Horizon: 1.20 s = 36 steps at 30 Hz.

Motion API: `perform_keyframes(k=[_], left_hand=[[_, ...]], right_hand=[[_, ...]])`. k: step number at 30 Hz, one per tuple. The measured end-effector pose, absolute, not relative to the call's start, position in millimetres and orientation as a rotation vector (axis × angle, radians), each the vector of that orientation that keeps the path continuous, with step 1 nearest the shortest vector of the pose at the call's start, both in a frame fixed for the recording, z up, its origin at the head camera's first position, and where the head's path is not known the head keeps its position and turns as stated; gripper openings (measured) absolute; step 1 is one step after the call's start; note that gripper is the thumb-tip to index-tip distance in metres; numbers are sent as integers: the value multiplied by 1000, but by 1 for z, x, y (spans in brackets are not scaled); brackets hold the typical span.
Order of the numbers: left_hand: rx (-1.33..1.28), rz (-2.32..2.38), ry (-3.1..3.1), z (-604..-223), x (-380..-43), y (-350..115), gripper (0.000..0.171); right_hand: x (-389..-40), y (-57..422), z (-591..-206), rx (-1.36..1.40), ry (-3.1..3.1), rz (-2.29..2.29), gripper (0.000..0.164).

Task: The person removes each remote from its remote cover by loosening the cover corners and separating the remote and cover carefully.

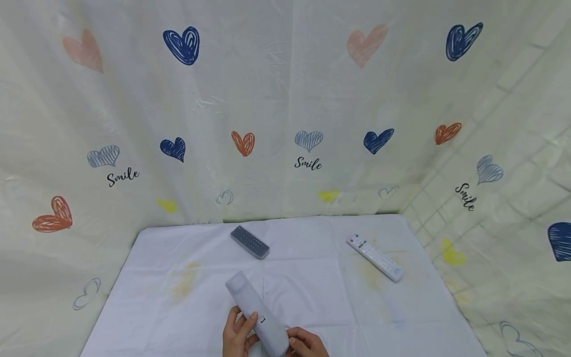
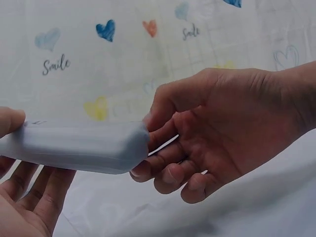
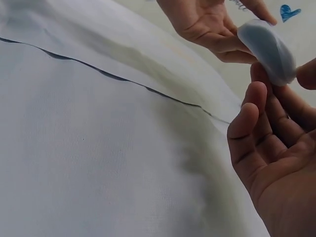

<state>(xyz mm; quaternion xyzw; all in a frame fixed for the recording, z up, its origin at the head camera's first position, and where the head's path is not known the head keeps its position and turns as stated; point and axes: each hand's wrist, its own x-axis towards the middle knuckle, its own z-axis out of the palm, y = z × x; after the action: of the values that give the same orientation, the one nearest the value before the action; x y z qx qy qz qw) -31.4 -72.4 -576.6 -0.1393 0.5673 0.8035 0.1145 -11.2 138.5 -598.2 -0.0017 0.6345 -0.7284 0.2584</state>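
Note:
A long white remote control (image 1: 254, 307), rounded at its near end, is held tilted above the front of the table. Its smooth back, with a small dark mark, faces up; no buttons show. My left hand (image 1: 236, 337) grips it from the left, the thumb on top and fingers underneath. At the near end my right hand (image 1: 310, 343) pinches the tip between thumb and fingers. In the left wrist view the right palm (image 2: 222, 128) is turned toward the camera. The right wrist view shows the remote's oval end (image 3: 269, 52) between both hands.
A dark grey remote (image 1: 250, 242) lies at the back of the white-clothed table (image 1: 308, 277). Farther right lies a white remote (image 1: 375, 258), buttons up. Behind the table hangs a pale curtain (image 1: 267, 89) printed with hearts, which continues along both sides.

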Motion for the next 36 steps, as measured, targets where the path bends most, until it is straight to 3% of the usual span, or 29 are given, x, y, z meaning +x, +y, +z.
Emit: perform_keyframes(k=[10,17,36], left_hand=[[-355,2301,1676,-579,-29,-70,59],[-313,2286,1710,-578,-29,-69,60],[-394,2305,1748,-578,-31,-72,57]], right_hand=[[-10,138,-606,-130,1710,-1986,24],[-9,134,-599,-217,1836,-1926,25],[-5,132,-610,-69,1807,-1978,22]])
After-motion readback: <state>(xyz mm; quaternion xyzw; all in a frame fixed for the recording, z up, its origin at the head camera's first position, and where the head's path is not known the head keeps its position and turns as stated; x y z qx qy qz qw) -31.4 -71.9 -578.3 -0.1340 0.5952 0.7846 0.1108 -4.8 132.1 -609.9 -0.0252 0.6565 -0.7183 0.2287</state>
